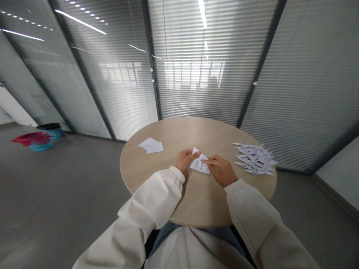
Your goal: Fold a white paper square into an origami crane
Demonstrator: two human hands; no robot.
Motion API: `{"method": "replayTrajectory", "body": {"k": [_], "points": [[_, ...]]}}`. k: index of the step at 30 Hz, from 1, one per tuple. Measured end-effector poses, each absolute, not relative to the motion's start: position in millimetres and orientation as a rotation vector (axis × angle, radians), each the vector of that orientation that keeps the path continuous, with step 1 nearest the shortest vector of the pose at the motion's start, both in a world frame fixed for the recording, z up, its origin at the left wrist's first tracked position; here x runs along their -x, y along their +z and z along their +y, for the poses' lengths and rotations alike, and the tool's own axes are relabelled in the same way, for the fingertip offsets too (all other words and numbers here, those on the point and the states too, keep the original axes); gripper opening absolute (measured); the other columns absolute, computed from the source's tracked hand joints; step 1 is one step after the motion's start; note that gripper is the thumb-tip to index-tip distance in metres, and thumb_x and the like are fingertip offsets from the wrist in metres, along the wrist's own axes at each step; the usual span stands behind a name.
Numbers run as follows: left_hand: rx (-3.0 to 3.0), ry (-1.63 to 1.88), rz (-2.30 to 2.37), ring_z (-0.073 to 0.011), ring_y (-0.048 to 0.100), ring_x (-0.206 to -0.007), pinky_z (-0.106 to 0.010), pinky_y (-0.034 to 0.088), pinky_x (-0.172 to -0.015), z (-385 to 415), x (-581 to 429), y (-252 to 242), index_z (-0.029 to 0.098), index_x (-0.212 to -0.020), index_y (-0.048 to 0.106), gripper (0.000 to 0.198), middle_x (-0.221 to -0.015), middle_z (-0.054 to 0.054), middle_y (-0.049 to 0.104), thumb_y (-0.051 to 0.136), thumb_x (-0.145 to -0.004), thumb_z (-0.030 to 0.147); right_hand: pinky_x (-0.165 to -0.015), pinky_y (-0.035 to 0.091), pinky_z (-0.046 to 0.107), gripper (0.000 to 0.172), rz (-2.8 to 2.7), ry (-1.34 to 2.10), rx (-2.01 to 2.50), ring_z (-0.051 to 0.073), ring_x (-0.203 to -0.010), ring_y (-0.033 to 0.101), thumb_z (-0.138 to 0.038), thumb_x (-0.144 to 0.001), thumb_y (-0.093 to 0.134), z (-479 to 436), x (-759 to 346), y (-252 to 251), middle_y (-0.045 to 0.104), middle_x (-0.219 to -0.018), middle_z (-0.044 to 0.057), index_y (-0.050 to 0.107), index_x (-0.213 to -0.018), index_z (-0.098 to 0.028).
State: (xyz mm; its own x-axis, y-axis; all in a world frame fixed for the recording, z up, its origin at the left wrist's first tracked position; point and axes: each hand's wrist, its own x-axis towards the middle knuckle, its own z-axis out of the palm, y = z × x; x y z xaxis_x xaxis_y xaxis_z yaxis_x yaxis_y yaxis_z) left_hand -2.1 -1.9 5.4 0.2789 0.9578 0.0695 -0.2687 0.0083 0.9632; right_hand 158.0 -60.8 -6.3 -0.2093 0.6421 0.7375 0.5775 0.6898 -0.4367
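Observation:
A white sheet of paper, folded into a triangular shape with printed text showing, is in front of me over the round table. My left hand pinches its left edge, the thumb lying on top near the upper corner. On the opposite side, my right hand has its fingers pressed together on the paper's right edge; parts of them are hidden from view. A cluster of folded paper cranes lies to the right of my right hand. Farther left are some loose white paper sheets, overlapping each other.
The round wooden table stands close to a glass partition with blinds. On the floor at the left are a blue bin with a red liner and another bin with a black liner.

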Motion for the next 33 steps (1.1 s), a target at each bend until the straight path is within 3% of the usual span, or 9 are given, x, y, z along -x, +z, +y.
{"method": "replayTrajectory", "body": {"k": [5,7,11,16,33], "points": [[-1.227,1.145,0.782,-0.0127,0.058,-0.051,-0.022,0.042,-0.048,-2.3,3.6,7.8,0.010,-0.067,0.062,0.035,-0.061,-0.005,0.065,0.077,-0.052,0.039,-0.077,0.049,0.029,0.032,-1.753,0.424,0.951,0.017,-0.091,0.059,-0.020,-0.083,0.044,-63.7,-158.9,-2.1,0.062,-0.101,0.007,0.058,-0.112,-0.020],[-1.281,1.124,0.775,-0.0132,0.058,-0.052,-0.022,0.042,-0.048,-4.0,3.1,9.4,0.010,-0.068,0.062,0.036,-0.062,-0.005,0.065,0.076,-0.053,0.040,-0.070,0.051,0.029,0.036,-1.561,0.595,1.048,0.017,-0.079,0.062,-0.029,-0.083,0.049,-60.8,-159.5,-3.9,0.065,-0.089,0.006,0.050,-0.117,-0.018],[-1.369,1.072,0.745,-0.0113,0.056,-0.049,-0.020,0.041,-0.046,-8.6,0.9,11.2,0.011,-0.070,0.062,0.036,-0.060,-0.004,0.064,0.075,-0.055,0.041,-0.066,0.050,0.028,0.029,-1.551,0.783,1.168,0.018,-0.073,0.063,-0.040,-0.077,0.058,-54.4,-159.8,-8.3,0.067,-0.080,0.005,0.058,-0.093,-0.016],[-1.396,1.011,0.707,-0.0094,0.054,-0.047,-0.020,0.041,-0.046,-12.7,-0.3,11.3,0.011,-0.071,0.061,0.034,-0.060,-0.002,0.064,0.074,-0.058,0.040,-0.062,0.045,0.025,0.029,-1.693,0.749,1.205,0.016,-0.069,0.060,-0.042,-0.080,0.054,-55.2,-160.9,-6.5,0.067,-0.077,0.004,0.065,-0.077,-0.015],[-1.370,1.072,0.779,-0.0101,0.053,-0.045,-0.020,0.039,-0.044,-19.2,-2.1,18.7,0.012,-0.065,0.064,0.030,-0.057,-0.003,0.065,0.074,-0.057,0.039,-0.054,0.042,0.022,0.030,-1.715,0.758,1.225,0.014,-0.059,0.057,-0.043,-0.076,0.057,-56.3,-162.9,-6.1,0.066,-0.067,0.002,0.067,-0.073,-0.015]]}}
